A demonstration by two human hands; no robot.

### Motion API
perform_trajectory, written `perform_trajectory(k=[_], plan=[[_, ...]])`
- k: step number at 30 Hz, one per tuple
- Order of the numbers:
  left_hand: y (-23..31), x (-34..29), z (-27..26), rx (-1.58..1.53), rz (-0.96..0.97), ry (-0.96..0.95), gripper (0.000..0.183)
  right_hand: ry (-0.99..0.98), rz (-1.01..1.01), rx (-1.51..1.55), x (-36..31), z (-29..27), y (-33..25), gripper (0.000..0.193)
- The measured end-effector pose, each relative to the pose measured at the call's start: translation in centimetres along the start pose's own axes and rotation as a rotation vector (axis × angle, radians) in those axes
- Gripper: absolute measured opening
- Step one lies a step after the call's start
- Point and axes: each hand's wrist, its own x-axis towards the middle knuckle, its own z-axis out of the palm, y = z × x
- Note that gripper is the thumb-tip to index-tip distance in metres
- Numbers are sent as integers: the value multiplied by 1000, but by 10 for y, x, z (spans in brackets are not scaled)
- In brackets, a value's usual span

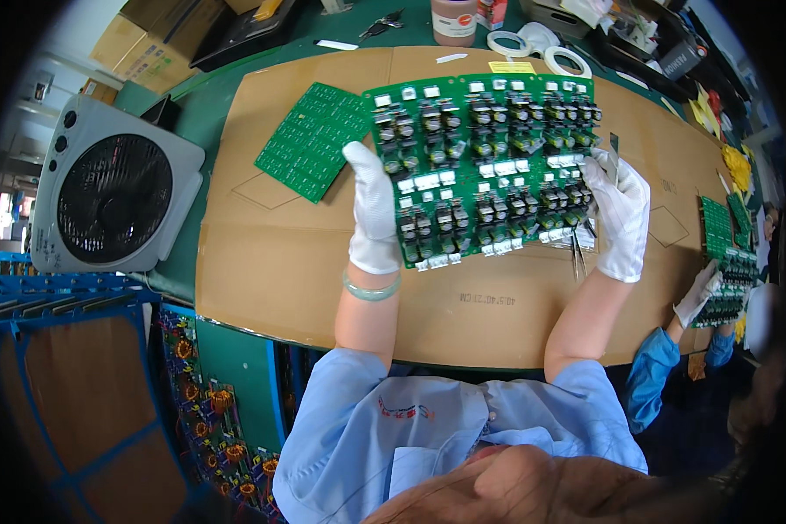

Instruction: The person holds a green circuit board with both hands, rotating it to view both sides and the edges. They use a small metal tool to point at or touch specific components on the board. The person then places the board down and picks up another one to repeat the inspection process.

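A large green circuit board (pixel 463 179) is held up above the cardboard, tilted slightly, with rows of black components and white connectors facing up. My left hand (pixel 375 214), in a white glove, grips its left edge with the thumb on the near face. At the right edge my right hand (pixel 622 214), also gloved, closes on the board. A flat dark metal strip (pixel 614 157) sticks up between the right fingers. Below the board's lower right, thin metal prongs (pixel 578 258) like tweezers show; whether strip and prongs are one tool, I cannot tell.
Another green board (pixel 314 141) lies on the cardboard sheet (pixel 393 314) at the left. A box fan (pixel 118 188) stands beyond it. Tape rolls (pixel 568 61) and a jar (pixel 454 19) sit at the back. To the right, a co-worker's gloved hand (pixel 697 293) holds a similar board.
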Motion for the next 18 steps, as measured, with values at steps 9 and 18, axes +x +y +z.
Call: perform_trajectory(k=[9,18], plan=[[-1,4,11,490,-26,95,83,3,-30,-12,7,1,10,34],[-1,6,8,-229,-67,-55,87,-9,-18,-2,10,0,17,36]])
